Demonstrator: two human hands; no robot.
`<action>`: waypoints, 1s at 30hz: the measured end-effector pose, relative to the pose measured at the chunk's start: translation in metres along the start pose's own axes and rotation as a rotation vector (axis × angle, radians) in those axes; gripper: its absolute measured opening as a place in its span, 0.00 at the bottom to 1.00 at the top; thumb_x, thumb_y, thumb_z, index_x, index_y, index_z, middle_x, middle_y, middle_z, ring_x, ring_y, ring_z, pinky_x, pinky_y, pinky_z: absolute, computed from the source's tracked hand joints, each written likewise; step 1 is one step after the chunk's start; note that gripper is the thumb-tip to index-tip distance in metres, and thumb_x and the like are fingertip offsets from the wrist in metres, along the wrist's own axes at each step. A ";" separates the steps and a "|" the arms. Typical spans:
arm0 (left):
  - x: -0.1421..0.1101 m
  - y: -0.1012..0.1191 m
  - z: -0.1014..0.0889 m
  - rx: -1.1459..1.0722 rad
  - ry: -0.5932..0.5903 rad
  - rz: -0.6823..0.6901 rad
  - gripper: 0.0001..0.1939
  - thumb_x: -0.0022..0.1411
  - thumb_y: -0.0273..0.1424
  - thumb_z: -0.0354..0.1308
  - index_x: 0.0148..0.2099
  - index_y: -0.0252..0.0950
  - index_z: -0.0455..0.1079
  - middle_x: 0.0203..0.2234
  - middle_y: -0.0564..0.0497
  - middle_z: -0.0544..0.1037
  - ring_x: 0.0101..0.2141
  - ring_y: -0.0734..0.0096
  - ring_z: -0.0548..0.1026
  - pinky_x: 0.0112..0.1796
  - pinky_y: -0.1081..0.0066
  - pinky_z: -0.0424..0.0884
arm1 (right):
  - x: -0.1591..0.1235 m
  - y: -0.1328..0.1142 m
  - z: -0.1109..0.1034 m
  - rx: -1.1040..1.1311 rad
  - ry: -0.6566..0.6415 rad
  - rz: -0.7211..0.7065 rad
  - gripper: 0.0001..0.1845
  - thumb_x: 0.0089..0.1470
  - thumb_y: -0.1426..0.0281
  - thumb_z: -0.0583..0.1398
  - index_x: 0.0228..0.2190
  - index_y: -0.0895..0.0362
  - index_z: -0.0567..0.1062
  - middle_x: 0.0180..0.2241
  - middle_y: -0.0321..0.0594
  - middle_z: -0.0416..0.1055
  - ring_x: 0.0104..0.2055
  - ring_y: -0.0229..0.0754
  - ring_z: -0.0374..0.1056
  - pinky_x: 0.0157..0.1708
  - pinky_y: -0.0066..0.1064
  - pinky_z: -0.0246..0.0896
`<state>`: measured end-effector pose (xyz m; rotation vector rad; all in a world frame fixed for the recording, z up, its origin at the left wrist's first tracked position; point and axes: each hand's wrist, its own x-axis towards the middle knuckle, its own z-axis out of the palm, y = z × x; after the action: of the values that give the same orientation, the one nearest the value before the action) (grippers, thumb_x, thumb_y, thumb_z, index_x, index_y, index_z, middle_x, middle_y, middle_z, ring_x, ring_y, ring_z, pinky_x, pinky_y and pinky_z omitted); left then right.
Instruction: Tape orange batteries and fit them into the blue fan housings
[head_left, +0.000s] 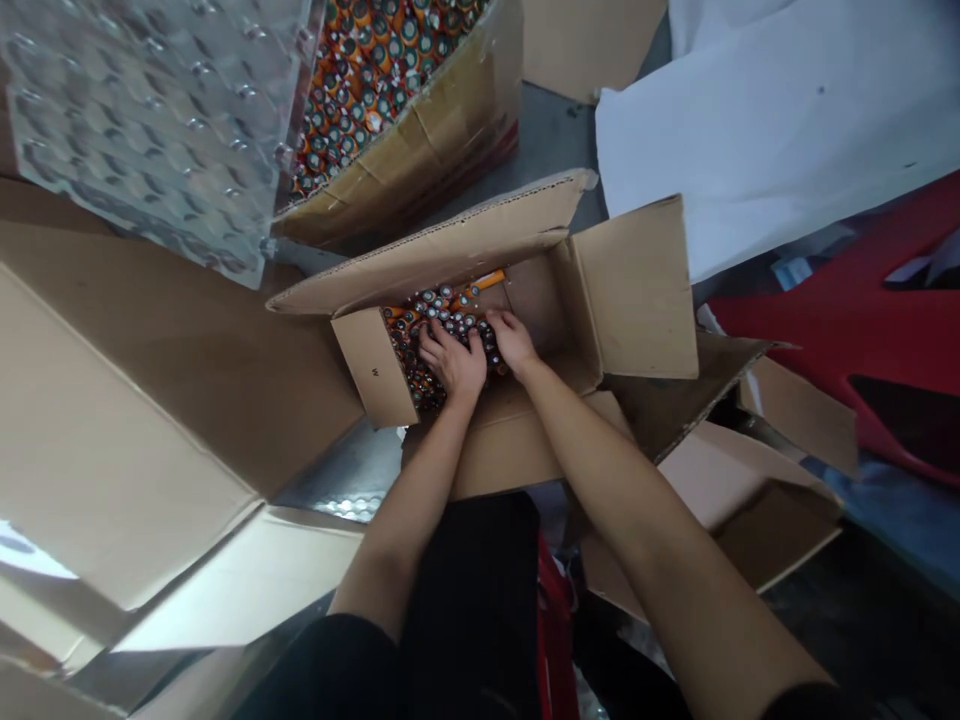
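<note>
An open cardboard box [538, 290] stands in front of me, its flaps folded outward. Small battery-like cylinders [442, 297] with orange sides and round pale ends crowd its left part. One cylinder [490, 280] lies on its side near the far wall. My left hand [456, 362] rests on top of the cylinders, fingers spread apart and thumb toward the right. Close by, my right hand [513, 342] has its fingers together and curled against the right edge of the pile. Its fingertips are partly hidden, so what they grip, if anything, does not show.
A bigger carton [420, 150] full of similar cylinders stands behind, with a clear dimpled plastic tray [150, 130] at its left. Large cardboard flaps [150, 380] fill the left side. White sheets [750, 120] and a red plastic object [847, 320] are at right.
</note>
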<state>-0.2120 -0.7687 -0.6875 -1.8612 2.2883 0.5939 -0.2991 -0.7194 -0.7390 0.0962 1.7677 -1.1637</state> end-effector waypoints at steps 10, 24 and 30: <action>0.031 -0.002 -0.008 0.038 -0.156 -0.097 0.32 0.68 0.46 0.58 0.65 0.29 0.62 0.49 0.32 0.81 0.52 0.43 0.80 0.53 0.54 0.75 | -0.003 0.017 0.005 0.016 -0.040 0.018 0.27 0.54 0.50 0.69 0.52 0.48 0.82 0.61 0.42 0.71 0.65 0.50 0.65 0.70 0.41 0.53; 0.051 0.025 -0.014 0.089 -0.195 -0.143 0.35 0.66 0.55 0.61 0.59 0.29 0.69 0.52 0.29 0.81 0.56 0.40 0.79 0.54 0.54 0.74 | -0.004 0.013 0.014 -0.025 -0.062 0.030 0.25 0.65 0.48 0.60 0.53 0.48 0.82 0.63 0.43 0.69 0.71 0.49 0.58 0.74 0.41 0.43; 0.034 0.031 -0.016 0.158 -0.155 -0.143 0.32 0.64 0.50 0.64 0.60 0.33 0.68 0.53 0.32 0.81 0.56 0.41 0.79 0.55 0.52 0.73 | -0.013 0.017 0.021 -0.030 0.011 -0.020 0.30 0.67 0.43 0.54 0.54 0.47 0.82 0.64 0.44 0.69 0.70 0.56 0.60 0.74 0.54 0.43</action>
<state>-0.2476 -0.8009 -0.6773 -1.8171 2.0231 0.5021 -0.2696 -0.7207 -0.7418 0.0680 1.7986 -1.1526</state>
